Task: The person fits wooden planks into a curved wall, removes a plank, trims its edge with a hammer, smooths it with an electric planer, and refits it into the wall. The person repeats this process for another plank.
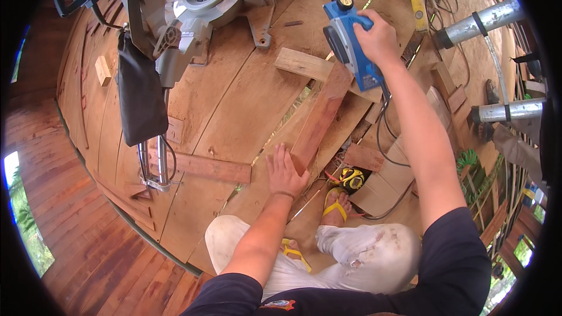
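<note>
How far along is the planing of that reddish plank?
Done: the plank lies propped on a cross block. In hand: the left hand pins its near end; the right hand holds the blue planer at its far end. Left: apparently the whole length.

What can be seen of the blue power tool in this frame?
The blue power planer has a blue plastic-looking body, a black knob with a yellow centre at its far end and a dark side panel. The right hand grips its handle from above. It is tilted, its near end resting on the far end of a reddish wooden plank. A dark cord trails from it toward the person.
</note>
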Demonstrator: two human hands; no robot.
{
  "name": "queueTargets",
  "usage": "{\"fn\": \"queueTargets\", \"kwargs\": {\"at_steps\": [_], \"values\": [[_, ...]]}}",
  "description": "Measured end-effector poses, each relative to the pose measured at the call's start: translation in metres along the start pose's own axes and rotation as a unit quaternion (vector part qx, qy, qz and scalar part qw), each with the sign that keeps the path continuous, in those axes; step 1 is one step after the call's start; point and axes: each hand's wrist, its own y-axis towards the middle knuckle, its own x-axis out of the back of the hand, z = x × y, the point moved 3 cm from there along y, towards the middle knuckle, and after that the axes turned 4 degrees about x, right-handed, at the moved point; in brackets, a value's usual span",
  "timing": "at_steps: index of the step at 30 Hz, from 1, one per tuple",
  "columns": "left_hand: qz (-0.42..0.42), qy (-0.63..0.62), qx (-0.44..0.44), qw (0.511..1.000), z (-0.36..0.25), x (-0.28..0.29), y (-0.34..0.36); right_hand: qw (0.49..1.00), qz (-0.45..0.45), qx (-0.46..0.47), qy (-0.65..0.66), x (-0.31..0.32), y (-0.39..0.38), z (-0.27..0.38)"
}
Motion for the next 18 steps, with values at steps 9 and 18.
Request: {"fn": "queueTargets", "kwargs": {"at_steps": [9,18], "values": [[0.021,-0.006,0.003,1.000,0.000,-0.001,0.000,0.995,-0.039,0.088,0.023,0.030,-0.085,-0.017],[0.018,-0.004,0.004,1.000,-0.003,0.004,0.001,0.999,-0.020,0.008,0.027,0.022,-0.064,-0.020]]}}
